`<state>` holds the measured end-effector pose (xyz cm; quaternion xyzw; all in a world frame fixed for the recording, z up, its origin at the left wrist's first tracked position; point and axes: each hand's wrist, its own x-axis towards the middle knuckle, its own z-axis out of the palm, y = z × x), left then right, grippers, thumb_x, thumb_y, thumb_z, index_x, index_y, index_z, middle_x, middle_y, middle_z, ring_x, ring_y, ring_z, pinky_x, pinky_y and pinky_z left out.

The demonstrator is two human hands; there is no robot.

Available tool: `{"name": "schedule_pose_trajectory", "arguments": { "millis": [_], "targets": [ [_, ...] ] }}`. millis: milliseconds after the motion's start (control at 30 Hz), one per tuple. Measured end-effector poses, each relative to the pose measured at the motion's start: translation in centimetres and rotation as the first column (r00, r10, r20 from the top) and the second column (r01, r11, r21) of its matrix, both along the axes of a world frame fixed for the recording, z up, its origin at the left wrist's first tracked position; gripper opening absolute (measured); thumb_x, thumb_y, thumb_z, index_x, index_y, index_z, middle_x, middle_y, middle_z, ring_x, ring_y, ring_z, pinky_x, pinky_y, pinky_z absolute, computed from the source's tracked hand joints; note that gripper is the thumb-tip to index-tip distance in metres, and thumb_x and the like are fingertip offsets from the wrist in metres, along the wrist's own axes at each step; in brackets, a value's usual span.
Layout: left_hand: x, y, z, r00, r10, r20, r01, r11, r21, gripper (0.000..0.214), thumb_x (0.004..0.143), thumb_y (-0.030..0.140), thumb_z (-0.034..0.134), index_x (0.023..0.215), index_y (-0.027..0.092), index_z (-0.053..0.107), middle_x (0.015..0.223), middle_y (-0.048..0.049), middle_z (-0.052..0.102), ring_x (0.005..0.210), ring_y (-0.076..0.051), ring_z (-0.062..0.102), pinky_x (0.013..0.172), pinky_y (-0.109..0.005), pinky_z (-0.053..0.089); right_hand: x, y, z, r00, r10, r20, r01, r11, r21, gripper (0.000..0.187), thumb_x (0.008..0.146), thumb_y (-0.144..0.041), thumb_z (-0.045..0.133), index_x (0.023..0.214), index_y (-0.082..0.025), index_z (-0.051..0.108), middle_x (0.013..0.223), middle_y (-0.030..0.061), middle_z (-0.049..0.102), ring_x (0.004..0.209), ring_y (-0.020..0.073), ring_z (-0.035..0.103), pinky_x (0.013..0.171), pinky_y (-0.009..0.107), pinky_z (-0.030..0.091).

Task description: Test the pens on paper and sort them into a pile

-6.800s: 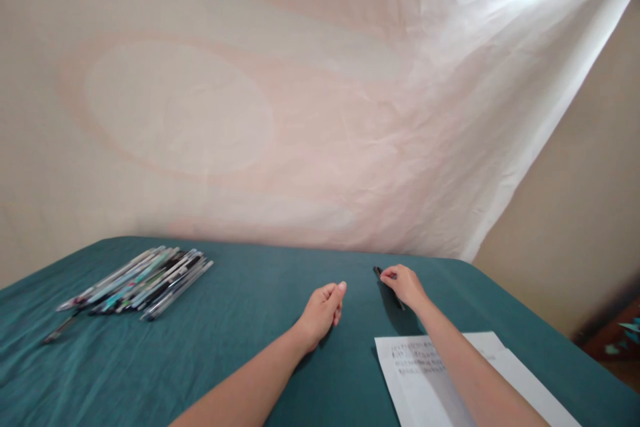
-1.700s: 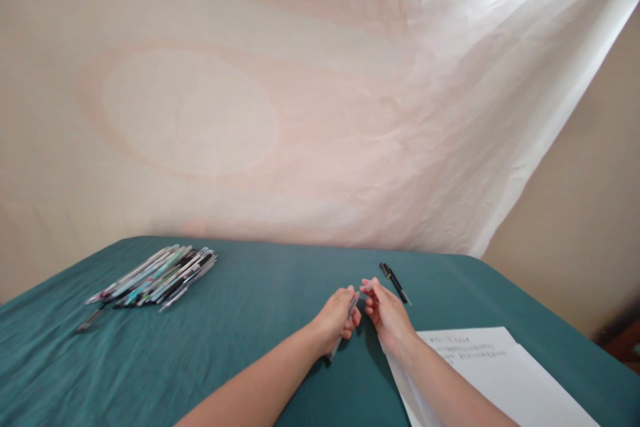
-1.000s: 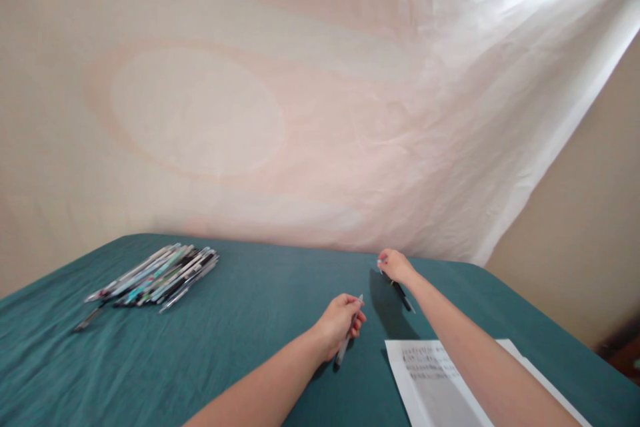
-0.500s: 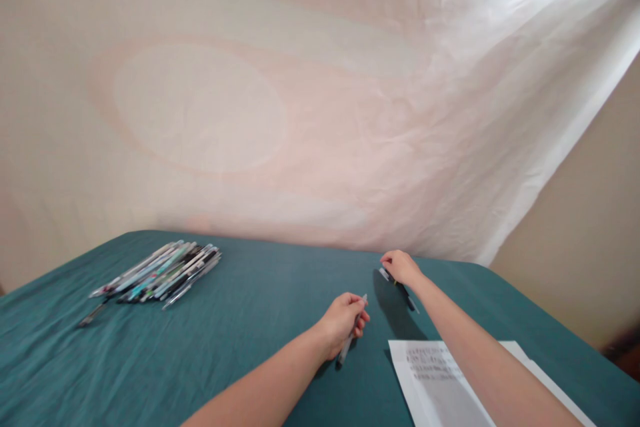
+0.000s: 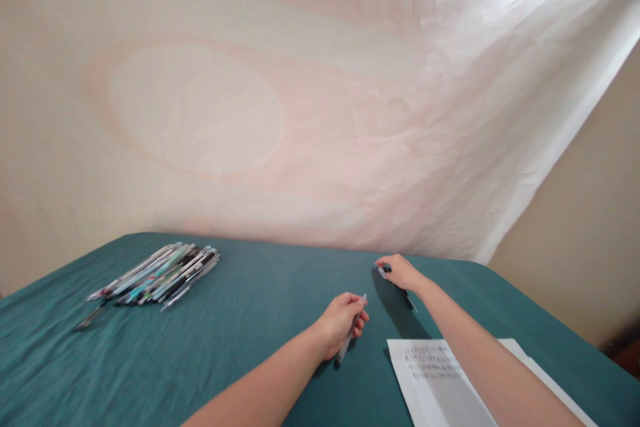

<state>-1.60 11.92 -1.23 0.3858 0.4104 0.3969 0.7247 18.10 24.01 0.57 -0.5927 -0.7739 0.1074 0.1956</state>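
Note:
My left hand (image 5: 340,323) is closed round a grey pen (image 5: 351,337) whose tip points up and away, resting on the teal tablecloth (image 5: 240,347) near the middle. My right hand (image 5: 403,273) reaches further back and right, fingers curled down onto a black pen (image 5: 409,299) that lies on the cloth; a small pale piece shows at its fingertips. Whether the fingers grip it or only touch it is unclear.
A pile of several pens (image 5: 155,275) lies at the back left, with one loose pen (image 5: 90,317) beside it. A white sheet with printed text (image 5: 430,373) lies at the front right under my right forearm. A pale cloth backdrop (image 5: 300,113) hangs behind the table.
My hands were together at the grey pen, then my right hand moved back right to the black pen and lowered onto it. My left hand kept the grey pen.

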Motion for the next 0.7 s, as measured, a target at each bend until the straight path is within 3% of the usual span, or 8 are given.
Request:
{"name": "schedule_pose_trajectory", "arguments": {
  "millis": [233,400,500,567,700],
  "targets": [
    [-0.1,0.1,-0.2,0.999,0.014,0.05,-0.012,0.999,-0.039,0.013,0.08,0.027,0.051,0.081,0.015,0.046,0.059,0.0025,0.049,0.044,-0.004,0.041,0.042,-0.015,0.028,-0.1,-0.1,0.1,0.999,0.004,-0.037,-0.003,1.0,0.026,0.039,0.057,0.001,0.057,0.087,-0.021,0.069,0.096,0.0037,0.067,0.098,0.0206,0.054,0.09,0.029,0.036],
    [-0.4,0.4,0.0,0.96,0.066,0.271,-0.043,0.995,-0.088,0.008,0.085,0.021,0.043,0.085,0.014,0.047,0.062,0.0005,0.053,0.046,-0.005,0.047,0.046,-0.016,0.037,-1.4,-2.0,1.0,0.994,0.033,-0.108,-0.025,0.997,0.077,0.032,0.066,-0.006,0.055,0.096,-0.014,0.063,0.103,0.0093,0.062,0.097,0.0198,0.055,0.089,0.03,0.036],
    [-0.7,0.8,0.1,0.908,0.153,0.389,-0.124,0.987,-0.097,0.008,0.085,0.019,0.044,0.084,0.013,0.049,0.071,-0.0038,0.059,0.054,-0.007,0.054,0.051,-0.017,0.042,-3.4,-4.9,0.8,0.981,0.073,-0.18,-0.064,0.996,0.056,0.02,0.079,-0.022,0.047,0.093,-0.015,0.06,0.089,0.007,0.065,0.077,0.0152,0.061,0.073,0.026,0.045],
    [-0.9,1.2,0.0,0.868,0.228,0.441,-0.205,0.974,-0.101,0.006,0.085,0.018,0.046,0.084,0.013,0.05,0.076,-0.0056,0.061,0.059,-0.009,0.058,0.054,-0.019,0.045,-5.0,-7.3,0.2,0.967,0.1,-0.233,-0.102,0.995,0.005,0.027,0.085,-0.035,0.037,0.085,-0.016,0.057,0.075,0.0034,0.065,0.059,0.0123,0.061,0.056,0.023,0.045],
    [-1.3,1.9,-0.4,0.79,0.357,0.499,-0.333,0.932,-0.142,0.006,0.084,0.015,0.047,0.082,0.012,0.051,0.076,-0.0057,0.062,0.06,-0.009,0.059,0.057,-0.019,0.047,-7.5,-11.8,-1.4,0.891,0.085,-0.446,-0.211,0.947,-0.24,0.039,0.087,-0.047,0.027,0.079,-0.017,0.05,0.064,0.0006,0.06,0.042,0.0101,0.055,0.04,0.02,0.036]
  ]
}}
